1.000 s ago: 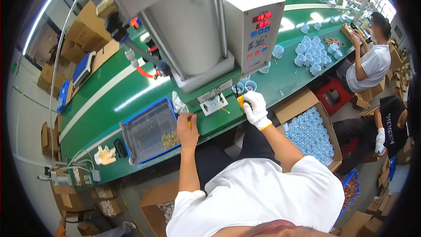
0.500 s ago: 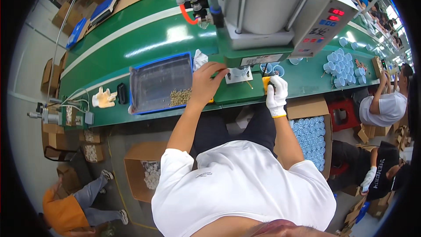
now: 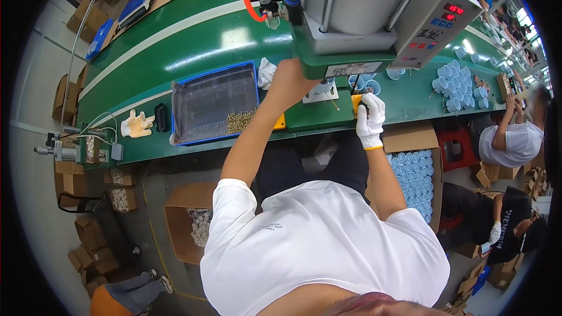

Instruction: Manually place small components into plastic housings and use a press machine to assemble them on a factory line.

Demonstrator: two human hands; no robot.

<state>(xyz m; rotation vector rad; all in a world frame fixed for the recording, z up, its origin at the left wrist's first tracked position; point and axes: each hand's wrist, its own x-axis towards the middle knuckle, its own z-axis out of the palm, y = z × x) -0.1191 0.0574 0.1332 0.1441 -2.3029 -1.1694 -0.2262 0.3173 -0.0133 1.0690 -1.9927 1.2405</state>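
Note:
My bare left hand point(image 3: 293, 82) reaches in under the head of a green and grey press point(image 3: 351, 52). Its fingertips are hidden behind that head. Just beside them, a pale blue cup point(image 3: 323, 88) sits on the light plate of the press, with a thin tan strip sticking out toward me. My right hand point(image 3: 370, 118), in a white knitted glove, is closed with curled fingers against the yellow button housing point(image 3: 356, 103) at the right of the press base. Whatever lies inside those fingers is hidden.
Left of the press lies a blue-rimmed tray point(image 3: 215, 103) with small brass-coloured pieces point(image 3: 240, 122). A white crumpled cloth point(image 3: 266, 74) and a pale glove point(image 3: 137, 124) are on the table. Blue cups point(image 3: 453, 85) cluster rightward; a carton point(image 3: 410, 138) of cups stands below. Co-workers sit at right.
My left hand has moved up and right, farther under the press head, and its fingers have gone out of sight. My right hand stays by the yellow housing. A person in orange at lower left has shifted.

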